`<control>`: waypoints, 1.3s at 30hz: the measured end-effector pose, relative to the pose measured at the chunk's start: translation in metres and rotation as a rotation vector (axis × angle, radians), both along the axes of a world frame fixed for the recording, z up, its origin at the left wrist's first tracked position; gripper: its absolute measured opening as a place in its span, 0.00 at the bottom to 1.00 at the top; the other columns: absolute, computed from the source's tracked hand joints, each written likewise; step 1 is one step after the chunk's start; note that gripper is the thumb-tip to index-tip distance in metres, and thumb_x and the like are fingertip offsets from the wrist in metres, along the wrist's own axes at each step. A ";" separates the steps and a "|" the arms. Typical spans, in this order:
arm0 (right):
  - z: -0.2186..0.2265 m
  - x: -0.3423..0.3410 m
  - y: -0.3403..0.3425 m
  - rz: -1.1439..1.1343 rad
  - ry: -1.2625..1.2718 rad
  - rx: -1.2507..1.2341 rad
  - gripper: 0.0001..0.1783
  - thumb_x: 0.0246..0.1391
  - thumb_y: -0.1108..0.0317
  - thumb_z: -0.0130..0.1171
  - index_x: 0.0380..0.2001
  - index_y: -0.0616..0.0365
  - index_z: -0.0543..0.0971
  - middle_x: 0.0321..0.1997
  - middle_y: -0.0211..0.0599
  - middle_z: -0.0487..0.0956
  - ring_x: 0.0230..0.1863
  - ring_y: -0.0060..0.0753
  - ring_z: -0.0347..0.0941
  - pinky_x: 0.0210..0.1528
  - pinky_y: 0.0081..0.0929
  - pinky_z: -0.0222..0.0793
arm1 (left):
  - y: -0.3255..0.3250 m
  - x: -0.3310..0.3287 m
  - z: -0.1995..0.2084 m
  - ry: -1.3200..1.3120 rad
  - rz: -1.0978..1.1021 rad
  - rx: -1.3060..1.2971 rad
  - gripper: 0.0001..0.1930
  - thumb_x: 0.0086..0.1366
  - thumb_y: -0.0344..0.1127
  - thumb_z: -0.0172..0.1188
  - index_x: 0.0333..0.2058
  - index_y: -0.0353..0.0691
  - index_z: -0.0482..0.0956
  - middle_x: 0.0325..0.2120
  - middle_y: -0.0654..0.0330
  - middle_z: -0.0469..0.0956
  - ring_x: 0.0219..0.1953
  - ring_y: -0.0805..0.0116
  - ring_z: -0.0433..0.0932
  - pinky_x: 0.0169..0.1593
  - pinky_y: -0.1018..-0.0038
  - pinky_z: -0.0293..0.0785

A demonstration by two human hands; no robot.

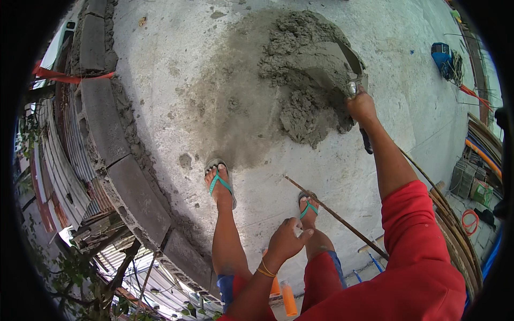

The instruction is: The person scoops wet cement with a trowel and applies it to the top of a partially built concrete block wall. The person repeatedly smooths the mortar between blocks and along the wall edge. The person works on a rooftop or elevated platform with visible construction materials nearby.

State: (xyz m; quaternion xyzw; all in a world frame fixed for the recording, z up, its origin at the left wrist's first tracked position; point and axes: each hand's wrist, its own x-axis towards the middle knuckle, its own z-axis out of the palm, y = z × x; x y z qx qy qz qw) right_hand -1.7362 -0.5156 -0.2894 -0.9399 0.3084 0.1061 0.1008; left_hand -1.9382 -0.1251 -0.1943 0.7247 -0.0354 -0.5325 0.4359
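Right hand (364,106), two o'clock: fingers closed round trowel (352,88). Left hand (287,242), five o'clock: half-curled, seemingly empty. Mortar heap (300,51), one o'clock: over-tilting the trowel could spill some.

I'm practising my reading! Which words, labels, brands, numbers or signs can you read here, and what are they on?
None can be read.
Green package at the right: any print is too small and blurred.
Blue object at upper right: too small to tell.
Tool in the right hand: no writing shows.
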 end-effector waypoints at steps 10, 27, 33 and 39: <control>-0.093 -0.063 0.162 -0.048 0.439 0.223 0.38 0.66 0.55 0.57 0.69 0.72 0.64 0.49 0.62 0.84 0.51 0.56 0.84 0.53 0.46 0.80 | 0.040 0.042 -0.039 0.218 -0.404 0.142 0.28 0.69 0.54 0.63 0.55 0.36 0.76 0.52 0.44 0.79 0.53 0.40 0.80 0.57 0.51 0.77; -0.087 -0.179 0.331 -1.564 -0.231 1.371 0.30 0.70 0.32 0.48 0.40 0.51 0.70 0.21 0.31 0.72 0.17 0.31 0.69 0.21 0.36 0.69 | 0.043 0.012 -0.029 0.385 -1.325 0.127 0.30 0.66 0.57 0.63 0.62 0.47 0.76 0.59 0.54 0.77 0.59 0.50 0.79 0.61 0.47 0.71; -0.145 -0.081 0.289 -1.995 -0.461 1.349 0.41 0.60 0.17 0.45 0.35 0.49 0.68 0.21 0.30 0.66 0.17 0.32 0.61 0.25 0.37 0.65 | 0.066 0.017 -0.043 0.437 -1.248 0.062 0.29 0.62 0.54 0.64 0.58 0.46 0.80 0.57 0.52 0.78 0.59 0.47 0.78 0.62 0.46 0.70; -0.204 -0.056 0.244 -1.231 -0.558 0.884 0.33 0.68 0.35 0.55 0.43 0.61 0.75 0.29 0.40 0.78 0.26 0.45 0.77 0.36 0.50 0.78 | 0.057 0.032 -0.042 0.332 -1.098 0.101 0.29 0.65 0.50 0.59 0.60 0.41 0.74 0.55 0.47 0.78 0.58 0.43 0.78 0.60 0.44 0.71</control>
